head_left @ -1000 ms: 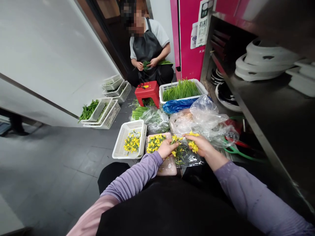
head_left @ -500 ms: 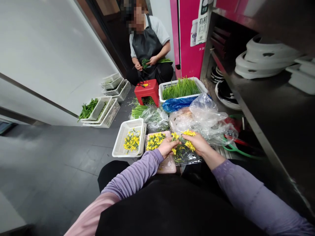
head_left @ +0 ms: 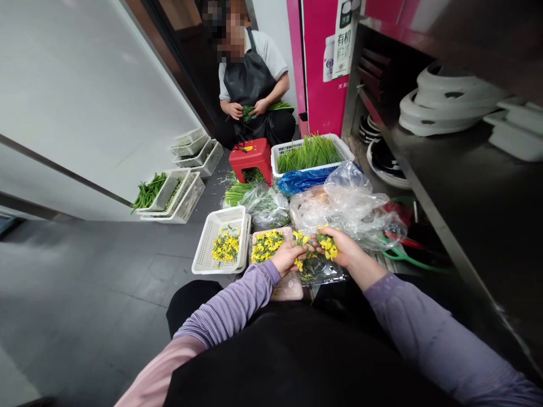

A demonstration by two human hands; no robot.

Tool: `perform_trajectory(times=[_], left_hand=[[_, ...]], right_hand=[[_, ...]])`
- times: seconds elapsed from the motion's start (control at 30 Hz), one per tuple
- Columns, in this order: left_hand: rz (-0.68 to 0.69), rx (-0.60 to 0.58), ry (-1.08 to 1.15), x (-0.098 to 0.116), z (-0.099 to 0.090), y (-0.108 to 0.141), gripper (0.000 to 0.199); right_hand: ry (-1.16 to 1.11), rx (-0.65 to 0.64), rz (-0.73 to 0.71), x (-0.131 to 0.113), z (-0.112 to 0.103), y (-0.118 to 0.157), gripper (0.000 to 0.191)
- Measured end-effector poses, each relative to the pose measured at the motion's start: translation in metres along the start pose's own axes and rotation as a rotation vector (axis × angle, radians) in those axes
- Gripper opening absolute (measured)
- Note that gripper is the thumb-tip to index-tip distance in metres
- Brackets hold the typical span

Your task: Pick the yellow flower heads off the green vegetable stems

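My left hand (head_left: 287, 257) is closed on yellow flowers (head_left: 300, 238) with green stems. Close beside it, my right hand (head_left: 344, 249) curls around another bunch of yellow flowers (head_left: 327, 246); the fingertips of both hands nearly meet. Beneath them is a clear plastic tray (head_left: 328, 277) with green stems in it. A pink tray (head_left: 288, 289) holding more yellow flowers lies under my left wrist. To its left stands a white basket (head_left: 203, 240) with a loose pile of yellow flowers (head_left: 225, 247).
Across from me a person in a dark apron (head_left: 250, 79) handles green stalks behind a red stool (head_left: 251, 151). A white basket of green stalks (head_left: 309, 154), clear plastic bags (head_left: 343, 209) and a steel shelf with dishes (head_left: 449, 164) are to the right. Stacked baskets (head_left: 169, 198) stand left.
My right hand has turned and its fingers have drawn in around its flowers, closer to my left hand. The person opposite has shifted their hands slightly on the stalks.
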State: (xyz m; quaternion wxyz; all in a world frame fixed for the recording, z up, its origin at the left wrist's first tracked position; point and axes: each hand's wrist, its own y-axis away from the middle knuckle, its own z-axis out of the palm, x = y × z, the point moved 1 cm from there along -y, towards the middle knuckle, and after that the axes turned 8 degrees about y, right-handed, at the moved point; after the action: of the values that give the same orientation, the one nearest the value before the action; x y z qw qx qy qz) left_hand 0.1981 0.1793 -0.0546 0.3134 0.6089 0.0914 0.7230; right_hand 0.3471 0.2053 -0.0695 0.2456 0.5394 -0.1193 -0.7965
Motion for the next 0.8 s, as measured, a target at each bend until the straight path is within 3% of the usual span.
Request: perform_trajectory(times=[0.1, 0.33, 0.53, 0.63, 0.8], left_hand=[[-0.006, 0.031, -0.092, 0.001, -0.003, 0.003, 0.032], [-0.045, 0.068, -0.279, 0.006, -0.002, 0.001, 0.027], [-0.021, -0.086, -0.045, 0.004, -0.01, 0.003, 0.036], [-0.017, -0.084, -0.019, 0.003, -0.014, 0.003, 0.035], [0.003, -0.043, -0.045, 0.004, -0.009, 0.005, 0.033]], right_hand=[[0.11, 0.013, 0.068, 0.0, 0.001, 0.006, 0.018], [0.321, 0.015, -0.133, 0.011, 0.008, 0.004, 0.029], [0.204, 0.025, -0.141, 0.005, 0.001, 0.002, 0.023], [0.141, 0.074, -0.052, 0.001, 0.0, 0.004, 0.026], [0.095, 0.043, -0.012, 0.001, 0.004, 0.005, 0.017]])
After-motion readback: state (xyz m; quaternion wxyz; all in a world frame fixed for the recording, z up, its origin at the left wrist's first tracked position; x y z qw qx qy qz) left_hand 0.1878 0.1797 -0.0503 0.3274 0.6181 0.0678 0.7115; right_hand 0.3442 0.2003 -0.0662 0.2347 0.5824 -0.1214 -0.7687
